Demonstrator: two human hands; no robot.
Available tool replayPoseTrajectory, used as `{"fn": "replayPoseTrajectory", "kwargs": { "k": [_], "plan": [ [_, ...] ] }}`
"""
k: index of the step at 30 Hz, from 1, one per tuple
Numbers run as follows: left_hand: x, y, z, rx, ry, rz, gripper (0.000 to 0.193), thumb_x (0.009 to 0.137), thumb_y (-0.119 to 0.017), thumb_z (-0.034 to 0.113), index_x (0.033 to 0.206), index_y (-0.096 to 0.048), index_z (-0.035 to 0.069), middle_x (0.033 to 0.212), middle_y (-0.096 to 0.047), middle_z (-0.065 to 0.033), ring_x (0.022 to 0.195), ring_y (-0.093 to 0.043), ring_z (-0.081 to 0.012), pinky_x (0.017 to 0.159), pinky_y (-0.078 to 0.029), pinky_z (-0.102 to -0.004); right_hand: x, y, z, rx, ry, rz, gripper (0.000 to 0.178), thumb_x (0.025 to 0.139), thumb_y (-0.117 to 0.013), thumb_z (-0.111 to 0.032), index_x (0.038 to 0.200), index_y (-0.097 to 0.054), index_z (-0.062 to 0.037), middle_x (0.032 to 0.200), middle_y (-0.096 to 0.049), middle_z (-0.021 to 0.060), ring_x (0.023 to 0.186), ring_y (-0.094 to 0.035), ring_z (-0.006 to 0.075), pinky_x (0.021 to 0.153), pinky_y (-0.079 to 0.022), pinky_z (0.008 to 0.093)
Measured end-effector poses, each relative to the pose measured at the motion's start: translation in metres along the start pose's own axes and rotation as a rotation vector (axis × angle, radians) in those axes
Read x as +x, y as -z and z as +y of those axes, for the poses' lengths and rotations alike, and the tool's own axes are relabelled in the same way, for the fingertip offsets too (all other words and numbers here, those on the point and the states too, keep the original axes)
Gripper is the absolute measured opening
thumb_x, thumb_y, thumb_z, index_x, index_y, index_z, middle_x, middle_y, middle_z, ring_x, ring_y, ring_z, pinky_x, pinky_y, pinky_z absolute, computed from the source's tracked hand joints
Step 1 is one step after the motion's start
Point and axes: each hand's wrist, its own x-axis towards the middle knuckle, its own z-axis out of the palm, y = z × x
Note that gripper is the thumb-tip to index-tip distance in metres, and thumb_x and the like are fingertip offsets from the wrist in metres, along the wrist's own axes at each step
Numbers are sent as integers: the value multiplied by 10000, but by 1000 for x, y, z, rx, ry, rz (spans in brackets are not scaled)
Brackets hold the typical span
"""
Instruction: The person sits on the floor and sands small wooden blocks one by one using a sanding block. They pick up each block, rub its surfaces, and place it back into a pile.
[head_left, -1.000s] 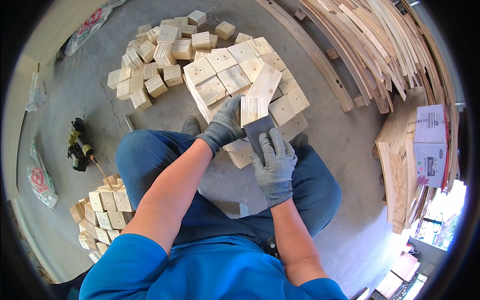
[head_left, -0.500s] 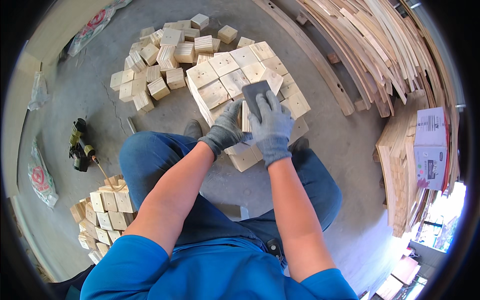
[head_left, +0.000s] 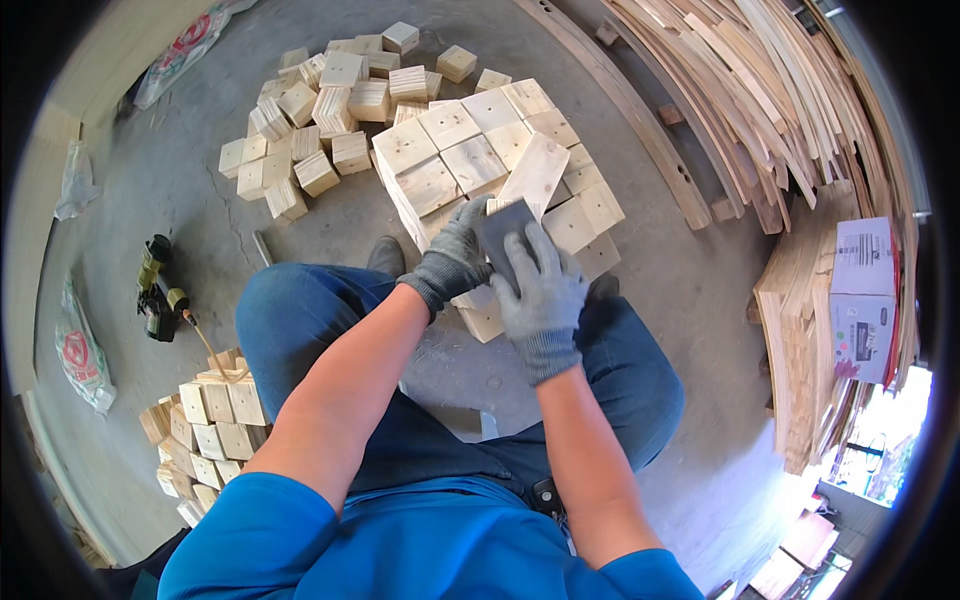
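Head view: left hand [head_left: 453, 258] grips wooden block [head_left: 538, 172], right hand [head_left: 545, 292] clasps dark flat pad [head_left: 500, 228].

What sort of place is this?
Probably a woodworking shop: wooden blocks lie heaped on the floor, long planks are stacked at right, and a green-and-black tool lies at left.

At left we see a tool [head_left: 155, 290] with a tan hose [head_left: 206, 345], a white bag [head_left: 85, 360] farther left. At far right we have loose planks [head_left: 740, 85], a long beam [head_left: 640, 127] left of them; at right, a carton [head_left: 862, 300] beside stacked boards [head_left: 792, 370].
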Motion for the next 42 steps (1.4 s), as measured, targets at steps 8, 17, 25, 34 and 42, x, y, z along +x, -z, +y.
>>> {"fn": "replayPoseTrajectory", "kwargs": {
  "k": [8,17,25,34,42],
  "plan": [
    [4,4,9,219,-56,32,1200,642,-1038,369,1619,-405,76,1566,-517,-215,1480,-497,-385,1240,-421,-431,85,-26,10,25,-82,34,527,896,-807,-341,1399,-708,-222,1574,-572,39,1262,-608,400,1008,-490,582],
    [3,3,13,94,34,13,1178,628,-1056,397,1589,-432,123,1523,-528,-214,1438,-529,-398,1210,-459,-438,-45,2,3,9,-26,23,627,848,-849,-334,1445,-694,-220,1581,-568,62,1319,-557,402,1067,-435,595],
    [-1,5,14,176,21,34,1144,631,-1038,300,1581,-436,88,1504,-550,-190,1411,-548,-356,1203,-458,-417,-18,0,7,31,-32,46,629,820,-862,-299,1425,-705,-226,1551,-587,51,1289,-581,396,1029,-464,575],
    [3,5,19,77,28,22,1160,597,-1019,185,1594,-436,78,1501,-564,-177,1411,-555,-351,1208,-463,-395,91,-21,38,5,-158,47,545,892,-817,-343,1413,-724,-213,1551,-613,64,1279,-614,394,1052,-470,574],
    [-1,8,21,168,99,-7,1182,617,-1024,285,1610,-403,126,1524,-535,-197,1419,-551,-374,1203,-475,-413,-7,-4,18,-30,-104,31,601,869,-837,-364,1434,-697,-217,1583,-563,70,1319,-562,400,1060,-449,598]
  ]
}}
